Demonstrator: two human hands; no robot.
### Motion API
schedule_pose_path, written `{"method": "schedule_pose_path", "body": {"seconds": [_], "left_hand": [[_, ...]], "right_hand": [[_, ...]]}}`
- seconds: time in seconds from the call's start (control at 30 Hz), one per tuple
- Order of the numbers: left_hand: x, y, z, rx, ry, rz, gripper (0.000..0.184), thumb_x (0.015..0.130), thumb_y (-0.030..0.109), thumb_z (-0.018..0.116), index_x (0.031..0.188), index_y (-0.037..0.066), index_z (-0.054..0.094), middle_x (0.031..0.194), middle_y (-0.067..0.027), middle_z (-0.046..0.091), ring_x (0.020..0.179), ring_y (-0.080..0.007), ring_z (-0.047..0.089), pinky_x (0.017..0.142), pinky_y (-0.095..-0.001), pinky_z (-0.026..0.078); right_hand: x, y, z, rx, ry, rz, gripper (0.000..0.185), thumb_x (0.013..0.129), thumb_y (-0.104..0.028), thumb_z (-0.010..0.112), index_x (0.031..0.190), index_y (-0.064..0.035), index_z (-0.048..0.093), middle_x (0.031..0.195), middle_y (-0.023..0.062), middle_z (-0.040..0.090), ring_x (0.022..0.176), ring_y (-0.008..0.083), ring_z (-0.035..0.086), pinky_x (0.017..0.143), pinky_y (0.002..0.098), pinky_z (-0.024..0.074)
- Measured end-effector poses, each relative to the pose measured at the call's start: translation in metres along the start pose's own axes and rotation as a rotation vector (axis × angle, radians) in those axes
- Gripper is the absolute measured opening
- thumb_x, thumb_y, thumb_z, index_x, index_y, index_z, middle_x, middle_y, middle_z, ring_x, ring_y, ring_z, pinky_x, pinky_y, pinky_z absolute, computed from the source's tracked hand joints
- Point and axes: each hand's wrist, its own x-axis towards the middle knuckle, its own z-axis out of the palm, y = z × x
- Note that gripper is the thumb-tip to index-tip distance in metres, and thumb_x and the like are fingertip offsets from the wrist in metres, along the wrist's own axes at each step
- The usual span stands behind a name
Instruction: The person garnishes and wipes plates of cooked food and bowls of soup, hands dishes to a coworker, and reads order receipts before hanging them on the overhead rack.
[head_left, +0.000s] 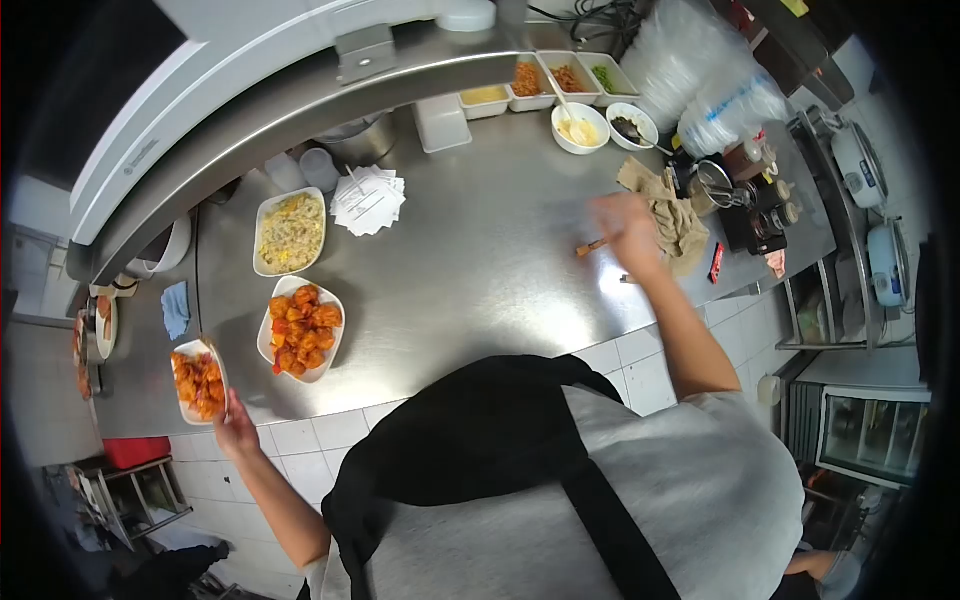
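Note:
My left hand is closed on the near edge of a white dish of orange-red glazed food pieces, at the left end of the counter. To its right stands a second white dish with similar glazed chunks. A bowl of fried rice sits behind that one. On the other side, my right hand is smeared by motion beside a crumpled tan cloth. A small brown piece shows by its fingers; whether it is held cannot be made out.
Papers lie behind the dishes on the steel counter. A blue cloth lies far left. Ingredient tubs, a white bowl with a spoon and a dark-filled bowl line the back. Bottles crowd the right end.

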Motion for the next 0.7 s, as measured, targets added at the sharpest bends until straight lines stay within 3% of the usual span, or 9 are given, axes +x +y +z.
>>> {"method": "schedule_pose_path", "body": {"seconds": [0.1,0.17,0.23,0.3,0.33,0.4,0.47,0.53,0.7], "left_hand": [[-0.049,0.025,-0.011,0.228,-0.079,0.032,0.038,0.087,0.006,0.045,0.118,-0.016,0.038,0.110,-0.0262,0.054,0.103,-0.0328,0.058,0.085,-0.0313,0.054],[-0.082,0.038,-0.022,0.336,-0.129,-0.004,0.038,0.087,0.008,0.049,0.117,-0.014,0.040,0.108,-0.0243,0.056,0.100,-0.0312,0.060,0.082,-0.0290,0.055],[-0.121,0.032,-0.016,0.391,-0.138,0.002,0.039,0.086,0.009,0.052,0.121,-0.005,0.042,0.105,-0.0219,0.058,0.091,-0.0295,0.063,0.080,-0.0298,0.056],[-0.172,0.009,0.012,0.438,-0.118,-0.021,0.043,0.086,0.010,0.053,0.125,0.000,0.037,0.100,-0.0239,0.060,0.086,-0.0289,0.065,0.072,-0.0299,0.058],[-0.196,-0.008,0.029,0.423,-0.135,-0.021,0.043,0.086,0.010,0.051,0.125,0.001,0.036,0.099,-0.0248,0.061,0.083,-0.0288,0.066,0.069,-0.0292,0.058],[-0.228,-0.039,0.051,0.409,-0.241,-0.097,0.042,0.085,0.006,0.044,0.126,0.003,0.034,0.096,-0.0251,0.062,0.080,-0.0303,0.067,0.068,-0.0290,0.058],[-0.257,-0.073,0.080,0.423,-0.292,-0.135,0.046,0.081,0.003,0.042,0.126,0.003,0.032,0.095,-0.0266,0.062,0.082,-0.0308,0.067,0.067,-0.0300,0.058],[-0.276,-0.106,0.102,0.423,-0.385,-0.202,0.048,0.082,0.002,0.042,0.128,0.004,0.029,0.095,-0.0272,0.061,0.081,-0.0306,0.067,0.068,-0.0301,0.058],[-0.309,-0.191,0.161,0.486,-0.556,-0.322,0.059,0.081,0.001,0.041,0.136,0.008,0.021,0.098,-0.0260,0.061,0.079,-0.0300,0.067,0.066,-0.0309,0.058]], "right_hand": [[-0.018,0.073,-0.046,-0.470,0.112,0.324,0.025,0.073,-0.015,0.066,0.098,-0.0080,0.063,0.103,0.0149,0.058,0.099,0.0339,0.051,0.083,0.0409,0.0433],[-0.022,0.115,-0.058,-0.598,-0.176,0.424,0.021,0.076,-0.021,0.064,0.094,-0.0094,0.064,0.105,0.0157,0.058,0.097,0.0356,0.053,0.082,0.0428,0.0443],[-0.016,0.145,-0.066,-0.482,-0.086,0.248,0.014,0.077,-0.020,0.063,0.084,-0.0078,0.065,0.089,0.0143,0.064,0.088,0.0351,0.057,0.080,0.0436,0.0452],[0.004,0.156,-0.078,-0.039,-0.068,0.519,0.012,0.081,-0.015,0.062,0.084,-0.0034,0.064,0.090,0.0123,0.065,0.089,0.0240,0.060,0.080,0.0325,0.0460],[0.005,0.190,-0.071,0.420,0.060,0.438,0.014,0.086,-0.014,0.056,0.088,-0.0015,0.063,0.101,0.0098,0.063,0.095,0.0183,0.057,0.085,0.0295,0.0424],[0.039,0.135,-0.098,1.127,0.113,0.622,0.037,0.093,-0.025,0.043,0.113,0.0039,0.054,0.118,0.0136,0.055,0.108,0.0214,0.052,0.095,0.0327,0.0379],[0.058,0.126,-0.108,1.468,0.010,0.541,0.040,0.094,-0.028,0.040,0.115,0.0034,0.050,0.117,0.0160,0.055,0.106,0.0244,0.054,0.094,0.0366,0.0399],[0.076,0.137,-0.091,1.378,-0.036,0.649,0.040,0.094,-0.030,0.040,0.115,0.0018,0.049,0.114,0.0166,0.056,0.104,0.0261,0.055,0.093,0.0396,0.0416],[0.092,0.056,-0.030,0.815,-0.478,0.182,0.029,0.080,0.000,0.055,0.108,-0.0054,0.057,0.098,0.0016,0.059,0.089,0.0098,0.055,0.078,0.0255,0.0452]]}}
